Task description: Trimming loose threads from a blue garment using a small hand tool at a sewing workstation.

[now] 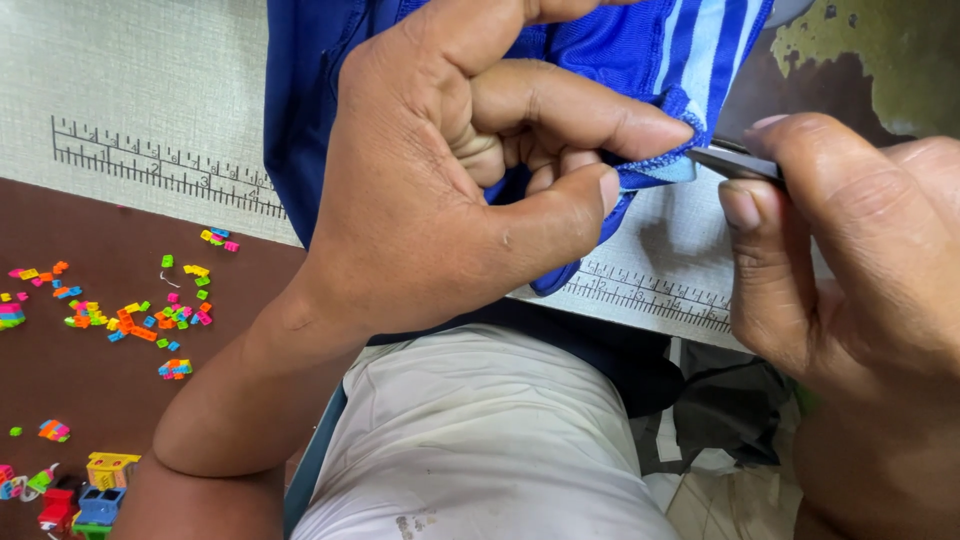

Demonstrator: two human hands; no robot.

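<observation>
My left hand (450, 170) is closed around a blue garment (600, 40) with lighter blue stripes, pinching its stitched edge between thumb and forefinger. Close beside it on the right, my right hand (850, 290) grips a small dark metal tool (735, 162) whose tip points at the pinched fabric edge. The garment lies over a pale table top (150, 80) with a printed ruler scale (160, 165) along its front edge. What kind of tool it is stays hidden by my fingers.
Small bright plastic toy bricks (150, 320) are scattered on the brown floor (100, 400) at the left, with a few assembled toy pieces (95, 490) at the bottom left corner. My lap in pale trousers (480, 440) fills the bottom centre. Dark cloth (730, 410) lies under the table edge.
</observation>
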